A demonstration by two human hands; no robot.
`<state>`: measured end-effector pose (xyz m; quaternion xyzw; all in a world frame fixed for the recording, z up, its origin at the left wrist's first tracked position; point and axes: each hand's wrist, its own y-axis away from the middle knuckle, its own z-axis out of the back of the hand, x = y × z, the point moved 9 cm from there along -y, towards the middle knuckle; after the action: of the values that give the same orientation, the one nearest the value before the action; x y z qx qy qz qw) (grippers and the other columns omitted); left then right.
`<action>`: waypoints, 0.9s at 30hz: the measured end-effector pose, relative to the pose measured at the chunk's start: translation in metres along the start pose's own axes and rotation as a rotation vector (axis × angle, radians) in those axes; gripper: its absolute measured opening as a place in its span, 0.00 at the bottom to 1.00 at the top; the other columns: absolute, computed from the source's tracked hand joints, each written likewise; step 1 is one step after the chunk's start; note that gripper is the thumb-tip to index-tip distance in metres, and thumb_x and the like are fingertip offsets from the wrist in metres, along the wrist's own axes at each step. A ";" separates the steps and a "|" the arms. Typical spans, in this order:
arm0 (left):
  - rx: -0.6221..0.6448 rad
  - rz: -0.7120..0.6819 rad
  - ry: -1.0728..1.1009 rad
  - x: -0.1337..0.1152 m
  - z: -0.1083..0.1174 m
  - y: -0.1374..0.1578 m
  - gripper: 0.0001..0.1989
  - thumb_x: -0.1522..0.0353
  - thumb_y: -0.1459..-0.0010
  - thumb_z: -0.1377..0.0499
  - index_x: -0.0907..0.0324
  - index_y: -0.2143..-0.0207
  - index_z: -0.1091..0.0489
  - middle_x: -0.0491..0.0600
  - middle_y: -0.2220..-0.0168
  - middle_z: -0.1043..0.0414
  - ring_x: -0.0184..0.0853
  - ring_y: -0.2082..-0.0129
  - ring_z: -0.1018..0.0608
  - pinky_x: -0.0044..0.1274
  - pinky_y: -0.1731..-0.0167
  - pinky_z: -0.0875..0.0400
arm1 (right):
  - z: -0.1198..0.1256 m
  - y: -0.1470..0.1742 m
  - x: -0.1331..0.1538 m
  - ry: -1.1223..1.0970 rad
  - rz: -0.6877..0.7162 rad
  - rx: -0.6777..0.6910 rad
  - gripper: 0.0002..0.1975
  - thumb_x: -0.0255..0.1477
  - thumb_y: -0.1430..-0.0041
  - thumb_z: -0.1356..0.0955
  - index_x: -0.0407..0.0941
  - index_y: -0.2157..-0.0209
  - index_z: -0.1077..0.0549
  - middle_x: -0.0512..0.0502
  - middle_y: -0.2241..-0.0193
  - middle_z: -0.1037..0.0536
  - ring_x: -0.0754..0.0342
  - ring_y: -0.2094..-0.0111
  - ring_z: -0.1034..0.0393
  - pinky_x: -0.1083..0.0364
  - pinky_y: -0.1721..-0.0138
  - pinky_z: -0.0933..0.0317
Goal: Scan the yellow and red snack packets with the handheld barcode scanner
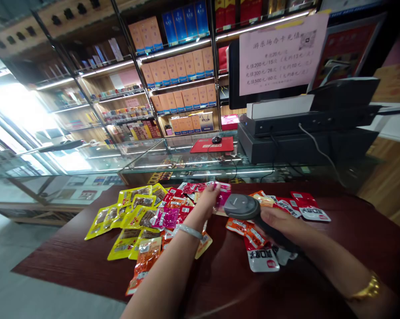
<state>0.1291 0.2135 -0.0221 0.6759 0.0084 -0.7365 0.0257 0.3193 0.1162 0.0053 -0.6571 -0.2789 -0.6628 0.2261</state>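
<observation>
My left hand [208, 201], with a pale bangle at the wrist, pinches a magenta snack packet [224, 193] near the middle of the table. In my right hand [283, 223] is a dark grey barcode scanner [242, 206], its head pointing left, close to that packet. Yellow snack packets [142, 217] lie heaped to the left, mixed with red, orange and magenta ones. Below the scanner rest orange packets [241, 226] and a red-and-white packet [261, 259], partly behind my right hand. Another red-and-white packet [309, 207] lies at the right.
The packets lie on a dark reddish-brown table [70, 261]. Behind it stands a glass display counter [173, 155] with a mouse [216, 139] on a red mat [200, 146]. A black cash register unit [306, 141] with a dangling cable is at right. Shelves of boxes [183, 66] line the back.
</observation>
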 end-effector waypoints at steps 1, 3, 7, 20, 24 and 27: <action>0.093 -0.024 -0.015 -0.001 -0.016 0.001 0.24 0.50 0.39 0.46 0.61 0.58 0.27 0.50 0.70 0.24 0.34 0.71 0.22 0.25 0.67 0.27 | 0.002 0.002 0.002 -0.020 0.001 -0.005 0.28 0.57 0.42 0.35 0.44 0.71 0.33 0.52 0.80 0.32 0.62 0.84 0.43 0.61 0.86 0.51; 0.204 -0.115 -0.209 -0.008 -0.035 0.003 0.20 0.55 0.37 0.47 0.61 0.56 0.26 0.54 0.62 0.22 0.37 0.62 0.21 0.27 0.58 0.27 | 0.008 0.004 0.006 -0.041 0.000 -0.020 0.28 0.57 0.42 0.35 0.44 0.71 0.32 0.52 0.80 0.32 0.62 0.85 0.43 0.61 0.86 0.51; 0.025 -0.233 -1.085 -0.026 -0.007 -0.008 0.14 0.66 0.41 0.43 0.59 0.54 0.25 0.59 0.51 0.26 0.45 0.47 0.27 0.36 0.45 0.36 | 0.016 0.005 0.007 -0.031 -0.015 -0.062 0.30 0.58 0.42 0.37 0.43 0.72 0.31 0.51 0.80 0.33 0.62 0.85 0.43 0.61 0.86 0.52; 0.127 -0.081 -1.244 -0.012 0.034 -0.028 0.23 0.54 0.49 0.35 0.58 0.56 0.28 0.56 0.58 0.23 0.45 0.58 0.21 0.29 0.59 0.28 | 0.015 -0.002 -0.005 -0.033 -0.003 -0.039 0.25 0.53 0.38 0.36 0.43 0.70 0.32 0.52 0.79 0.32 0.63 0.85 0.42 0.62 0.86 0.52; -0.011 -0.058 -0.599 -0.014 0.037 -0.028 0.20 0.55 0.43 0.38 0.59 0.55 0.32 0.51 0.65 0.23 0.35 0.66 0.21 0.23 0.66 0.29 | 0.016 -0.004 -0.007 -0.006 -0.022 -0.063 0.26 0.54 0.38 0.36 0.43 0.70 0.33 0.53 0.80 0.32 0.63 0.84 0.42 0.62 0.85 0.50; -0.048 -0.028 -0.234 -0.012 0.034 -0.024 0.21 0.57 0.46 0.34 0.58 0.55 0.33 0.47 0.68 0.25 0.31 0.69 0.22 0.21 0.67 0.29 | 0.015 -0.005 -0.010 0.016 -0.035 -0.075 0.27 0.55 0.39 0.36 0.43 0.70 0.34 0.53 0.80 0.31 0.63 0.85 0.41 0.62 0.85 0.51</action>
<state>0.0950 0.2366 -0.0081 0.5843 0.0324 -0.8102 0.0327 0.3274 0.1296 -0.0051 -0.6549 -0.2634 -0.6818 0.1919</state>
